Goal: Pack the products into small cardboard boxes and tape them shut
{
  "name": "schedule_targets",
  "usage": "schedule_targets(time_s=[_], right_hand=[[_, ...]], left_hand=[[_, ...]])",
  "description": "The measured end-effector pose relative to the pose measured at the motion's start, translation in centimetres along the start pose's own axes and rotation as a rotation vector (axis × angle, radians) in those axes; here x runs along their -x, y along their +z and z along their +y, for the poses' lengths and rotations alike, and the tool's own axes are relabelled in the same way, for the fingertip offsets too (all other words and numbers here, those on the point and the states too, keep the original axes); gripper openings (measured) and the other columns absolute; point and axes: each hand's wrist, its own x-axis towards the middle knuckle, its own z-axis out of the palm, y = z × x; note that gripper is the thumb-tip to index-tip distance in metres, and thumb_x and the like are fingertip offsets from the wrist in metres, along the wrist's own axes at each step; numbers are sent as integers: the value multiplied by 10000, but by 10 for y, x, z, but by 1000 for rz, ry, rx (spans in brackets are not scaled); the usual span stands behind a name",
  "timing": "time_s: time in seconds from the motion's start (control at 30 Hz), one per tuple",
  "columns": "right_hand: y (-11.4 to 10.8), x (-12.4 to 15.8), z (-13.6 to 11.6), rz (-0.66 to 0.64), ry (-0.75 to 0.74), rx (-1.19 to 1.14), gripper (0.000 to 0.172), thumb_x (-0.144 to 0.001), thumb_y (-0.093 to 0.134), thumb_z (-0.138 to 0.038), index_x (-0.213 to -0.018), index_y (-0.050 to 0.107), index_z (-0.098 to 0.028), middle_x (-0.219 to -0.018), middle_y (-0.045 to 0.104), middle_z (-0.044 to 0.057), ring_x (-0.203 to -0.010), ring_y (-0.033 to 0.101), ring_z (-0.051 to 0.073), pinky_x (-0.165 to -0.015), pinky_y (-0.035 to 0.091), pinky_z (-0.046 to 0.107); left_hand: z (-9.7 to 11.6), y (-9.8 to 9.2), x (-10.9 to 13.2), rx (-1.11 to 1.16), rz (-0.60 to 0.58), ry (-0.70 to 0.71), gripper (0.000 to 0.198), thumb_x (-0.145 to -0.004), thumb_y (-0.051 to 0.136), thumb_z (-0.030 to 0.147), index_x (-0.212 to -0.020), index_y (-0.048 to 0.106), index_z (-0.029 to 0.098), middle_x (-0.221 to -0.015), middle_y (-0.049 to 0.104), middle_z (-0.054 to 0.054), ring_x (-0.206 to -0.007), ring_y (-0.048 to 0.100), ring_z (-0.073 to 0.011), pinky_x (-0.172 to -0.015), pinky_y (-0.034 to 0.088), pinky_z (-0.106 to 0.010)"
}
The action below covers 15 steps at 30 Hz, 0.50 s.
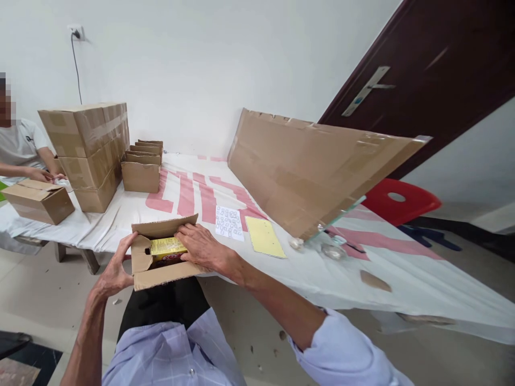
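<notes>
An open cardboard box [164,279] rests at the table's front edge above my lap, its flaps raised. Inside lies a yellow printed box [167,246] with red lettering on its side. My left hand [115,271] clasps the carton's left end, thumb low and fingers at the upper corner. At the other end, my right hand [203,246] reaches over the opening, its fingers and thumb closed about the right end of the yellow box. That hand hides the carton's right flap.
Taped cartons [90,153] are stacked at left beside several open boxes [140,177]. A closed carton [38,201] sits near a seated person [26,150]. A large cardboard sheet [314,171] leans at right. A printed paper [229,222], yellow card [265,237] and tape roll [333,251] lie nearby.
</notes>
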Motion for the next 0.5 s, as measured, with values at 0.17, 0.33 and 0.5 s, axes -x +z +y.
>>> schedule_targets(time_s=[0.17,0.33,0.5], right_hand=[[-11,12,4,79,-31,-71,312,-874,795,-166,-1179,729,-190,-1211,708,136,-1172,640,313,-1024,548,479],[-17,41,20,360,32,-267,432,-921,594,-70,-1308,704,-227,-1316,676,124,-1280,622,292,-1100,550,497],[-11,58,37,385,142,-183,359,-913,562,-45,-1169,741,-222,-1223,722,122,-1177,641,302,-1049,559,510]], left_hand=[[-6,1,4,28,1,5,1129,-746,946,403,-1694,339,317,-1724,320,-170,-1568,395,-421,-1196,497,-503],[-11,0,7,60,15,-17,1152,-712,966,452,-1688,367,319,-1698,364,-162,-1552,419,-430,-1206,493,-512],[-11,-2,8,66,34,-42,1176,-684,980,502,-1683,381,345,-1714,358,-146,-1556,415,-438,-1195,507,-513]])
